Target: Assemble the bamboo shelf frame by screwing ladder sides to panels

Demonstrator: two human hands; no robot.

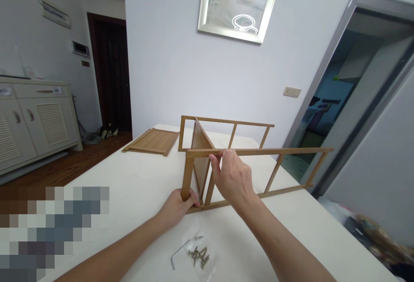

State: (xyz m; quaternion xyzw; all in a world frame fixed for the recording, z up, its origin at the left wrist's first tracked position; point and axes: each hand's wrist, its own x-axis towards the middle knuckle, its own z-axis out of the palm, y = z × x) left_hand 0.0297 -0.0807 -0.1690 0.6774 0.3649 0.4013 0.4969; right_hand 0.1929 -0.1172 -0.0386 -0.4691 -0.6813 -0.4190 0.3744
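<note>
A light-brown wooden rack stands on its side on the white table. Its near side frame and far side frame are ladder-like, with a slatted panel between them at the left end. My left hand is closed round the lower left corner of the near frame. At that frame's top rail, beside the panel's upper edge, my right hand is pinched; anything between its fingertips is too small to make out. Several screws lie on a clear plastic bag, near an L-shaped hex key.
Another slatted wooden panel lies flat at the table's far left. Behind the table rises a white wall with a framed picture. A doorway opens at the right, and a cream cabinet stands at the left.
</note>
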